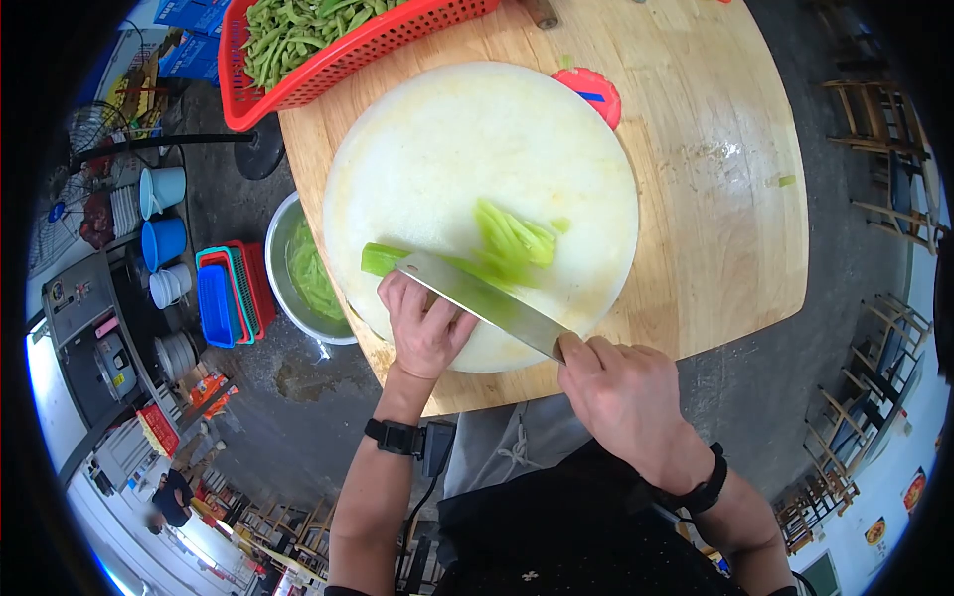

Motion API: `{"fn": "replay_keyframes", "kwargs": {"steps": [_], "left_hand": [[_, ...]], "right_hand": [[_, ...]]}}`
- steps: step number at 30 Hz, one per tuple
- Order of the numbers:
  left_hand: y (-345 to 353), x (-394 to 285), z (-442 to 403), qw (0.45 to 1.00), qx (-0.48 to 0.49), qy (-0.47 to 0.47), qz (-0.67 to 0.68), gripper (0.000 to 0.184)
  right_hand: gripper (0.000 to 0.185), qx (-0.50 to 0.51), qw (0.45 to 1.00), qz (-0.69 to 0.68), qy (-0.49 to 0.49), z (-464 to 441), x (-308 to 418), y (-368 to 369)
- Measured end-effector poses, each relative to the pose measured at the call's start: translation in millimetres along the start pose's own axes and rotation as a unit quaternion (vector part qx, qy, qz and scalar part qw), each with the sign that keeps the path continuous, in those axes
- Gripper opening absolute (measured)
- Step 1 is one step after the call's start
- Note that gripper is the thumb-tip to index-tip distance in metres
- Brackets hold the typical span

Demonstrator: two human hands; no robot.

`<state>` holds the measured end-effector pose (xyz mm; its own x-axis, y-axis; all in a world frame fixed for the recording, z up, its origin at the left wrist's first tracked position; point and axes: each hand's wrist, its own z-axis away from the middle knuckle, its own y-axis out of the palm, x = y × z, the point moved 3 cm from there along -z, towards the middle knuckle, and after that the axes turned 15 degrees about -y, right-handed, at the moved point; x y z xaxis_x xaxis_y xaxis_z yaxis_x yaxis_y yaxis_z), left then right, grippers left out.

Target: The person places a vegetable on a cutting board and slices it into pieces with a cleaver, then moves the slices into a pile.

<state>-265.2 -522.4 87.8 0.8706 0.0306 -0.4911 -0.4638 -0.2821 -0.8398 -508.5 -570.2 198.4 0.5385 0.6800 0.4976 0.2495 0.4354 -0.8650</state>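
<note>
My right hand point(621, 397) is wrapped round the handle of a cleaver point(487, 306), whose wide blade slants up and left over the round white cutting board point(427, 149). Behind the blade lies a green vegetable stalk point(382, 259), its left end sticking out. My left hand point(425, 323) has its fingers bent against the near side of the blade and stalk; the blade hides part of the stalk and fingertips. Pale green slices point(512, 236) lie in a loose pile on the board beyond the blade, with a small piece to their right.
The board rests on a wooden table point(715, 179). A red basket point(343, 72) of green pods stands at the back left. A metal bowl point(281, 278) with green pieces is left of the table. Stacked baskets point(221, 298) and buckets point(162, 243) stand farther left. Far off is a person point(173, 500).
</note>
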Motion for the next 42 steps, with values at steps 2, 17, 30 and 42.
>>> {"fn": "replay_keyframes", "kwargs": {"steps": [2,17,30,42], "left_hand": [[-1,-1,0,1.000,0.001,0.002,0.002,0.034],[-3,-3,-4,1.000,-0.010,0.008,0.018,0.032],[-6,-5,-6,1.000,-0.003,0.001,0.028,0.029],[-7,-11,-9,0.999,-0.018,-0.010,0.042,0.033]], "right_hand": [[0.019,-0.011,1.000,0.010,-0.020,-1,2,-3],[0.021,0.016,1.000,-0.012,-0.010,5,2,-4],[0.020,0.017,1.000,0.001,-0.020,-13,2,6],[0.012,-0.008,1.000,0.004,0.009,-12,-11,36]]}}
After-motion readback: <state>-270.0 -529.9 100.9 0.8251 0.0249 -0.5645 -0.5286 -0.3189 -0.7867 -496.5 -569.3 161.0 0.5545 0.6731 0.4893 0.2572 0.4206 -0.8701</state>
